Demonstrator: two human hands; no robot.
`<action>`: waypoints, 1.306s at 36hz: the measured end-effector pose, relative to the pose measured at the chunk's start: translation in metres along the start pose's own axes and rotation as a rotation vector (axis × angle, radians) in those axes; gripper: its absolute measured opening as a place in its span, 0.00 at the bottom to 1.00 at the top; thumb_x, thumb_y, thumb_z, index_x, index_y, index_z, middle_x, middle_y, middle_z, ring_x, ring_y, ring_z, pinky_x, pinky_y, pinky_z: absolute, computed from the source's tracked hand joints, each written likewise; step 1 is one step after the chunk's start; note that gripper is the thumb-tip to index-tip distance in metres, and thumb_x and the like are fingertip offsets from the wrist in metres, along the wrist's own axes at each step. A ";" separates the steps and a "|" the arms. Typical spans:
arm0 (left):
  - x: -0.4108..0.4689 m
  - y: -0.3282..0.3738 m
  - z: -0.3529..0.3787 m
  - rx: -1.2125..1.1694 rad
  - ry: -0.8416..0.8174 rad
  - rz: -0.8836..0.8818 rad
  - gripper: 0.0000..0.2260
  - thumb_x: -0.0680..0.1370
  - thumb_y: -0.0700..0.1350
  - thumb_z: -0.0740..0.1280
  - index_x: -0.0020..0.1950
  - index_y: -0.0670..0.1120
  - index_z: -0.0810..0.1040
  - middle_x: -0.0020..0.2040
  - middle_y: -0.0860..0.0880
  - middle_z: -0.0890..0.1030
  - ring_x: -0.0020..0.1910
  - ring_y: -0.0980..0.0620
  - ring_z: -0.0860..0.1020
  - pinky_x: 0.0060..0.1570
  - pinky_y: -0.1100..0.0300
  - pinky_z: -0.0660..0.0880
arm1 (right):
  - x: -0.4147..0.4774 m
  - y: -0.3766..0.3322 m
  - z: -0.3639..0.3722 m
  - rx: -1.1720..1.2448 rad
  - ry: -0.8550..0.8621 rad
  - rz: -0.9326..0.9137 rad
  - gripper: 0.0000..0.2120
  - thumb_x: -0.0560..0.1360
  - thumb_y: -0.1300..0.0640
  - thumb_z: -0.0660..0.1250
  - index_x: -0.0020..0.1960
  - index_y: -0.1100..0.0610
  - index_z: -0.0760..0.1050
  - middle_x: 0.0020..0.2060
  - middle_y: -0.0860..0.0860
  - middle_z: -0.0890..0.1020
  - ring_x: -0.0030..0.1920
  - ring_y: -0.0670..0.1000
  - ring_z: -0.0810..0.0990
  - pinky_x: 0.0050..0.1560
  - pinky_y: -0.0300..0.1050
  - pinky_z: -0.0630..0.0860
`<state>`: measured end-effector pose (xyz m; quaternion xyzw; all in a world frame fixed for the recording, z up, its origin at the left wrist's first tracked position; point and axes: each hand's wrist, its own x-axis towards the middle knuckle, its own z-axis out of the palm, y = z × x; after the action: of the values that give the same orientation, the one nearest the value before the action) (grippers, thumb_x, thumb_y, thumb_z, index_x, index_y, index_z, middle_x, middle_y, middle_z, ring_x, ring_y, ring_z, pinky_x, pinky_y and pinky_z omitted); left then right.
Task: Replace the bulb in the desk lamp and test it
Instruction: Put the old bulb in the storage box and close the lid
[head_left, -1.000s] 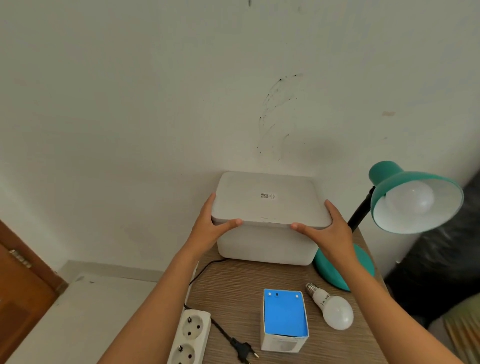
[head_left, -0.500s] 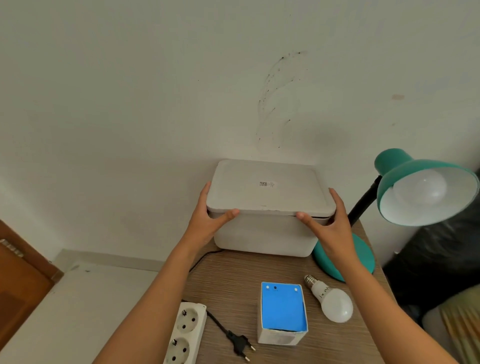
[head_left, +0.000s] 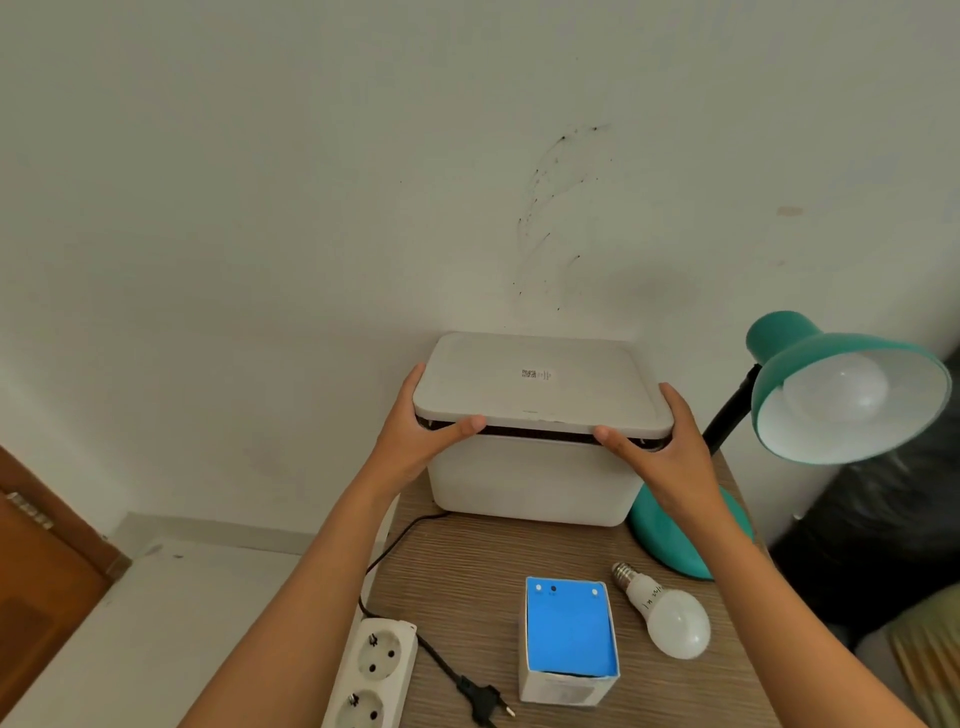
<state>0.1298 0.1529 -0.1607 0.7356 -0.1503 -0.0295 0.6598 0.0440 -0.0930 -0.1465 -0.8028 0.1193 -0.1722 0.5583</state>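
A teal desk lamp (head_left: 789, 364) stands at the right of the wooden table, with a white bulb (head_left: 836, 389) screwed into its shade. A loose white bulb (head_left: 670, 618) lies on the table beside a blue-and-white bulb carton (head_left: 569, 639). At the back sits a white storage box (head_left: 530, 478). My left hand (head_left: 415, 441) and my right hand (head_left: 660, 452) grip the two front corners of its lid (head_left: 540, 384). The lid is raised a little at the front, leaving a dark gap.
A white power strip (head_left: 371, 670) lies at the table's left front edge. The lamp's black plug (head_left: 485, 701) lies unplugged beside it, its cord running back toward the box. The lamp's teal base (head_left: 670, 540) sits right of the box. A wall stands close behind.
The lid sat flush on the box before; now both hands have lifted its front edge, opening a dark gap. The view has shifted slightly.
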 end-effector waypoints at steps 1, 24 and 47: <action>-0.001 0.003 0.000 -0.005 -0.001 0.008 0.29 0.66 0.43 0.77 0.62 0.56 0.69 0.57 0.56 0.77 0.53 0.68 0.76 0.52 0.70 0.74 | 0.000 -0.002 0.000 -0.005 0.002 -0.007 0.45 0.65 0.54 0.75 0.75 0.56 0.54 0.72 0.51 0.65 0.66 0.45 0.65 0.63 0.37 0.61; -0.083 0.077 -0.027 0.034 0.035 0.139 0.31 0.66 0.47 0.78 0.65 0.54 0.69 0.59 0.55 0.77 0.57 0.62 0.76 0.52 0.68 0.75 | -0.072 -0.066 -0.016 0.080 0.011 -0.115 0.50 0.60 0.45 0.76 0.75 0.53 0.54 0.72 0.51 0.65 0.71 0.51 0.65 0.71 0.53 0.65; -0.356 0.008 0.045 0.133 -0.012 -0.092 0.43 0.64 0.47 0.79 0.74 0.50 0.58 0.64 0.56 0.70 0.65 0.55 0.67 0.65 0.56 0.69 | -0.354 0.026 -0.097 -0.161 0.027 -0.107 0.41 0.62 0.48 0.77 0.69 0.49 0.60 0.62 0.44 0.69 0.60 0.41 0.66 0.60 0.39 0.65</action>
<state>-0.2218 0.2013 -0.2139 0.7837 -0.1218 -0.0543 0.6067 -0.3189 -0.0491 -0.1906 -0.8478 0.0972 -0.2023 0.4805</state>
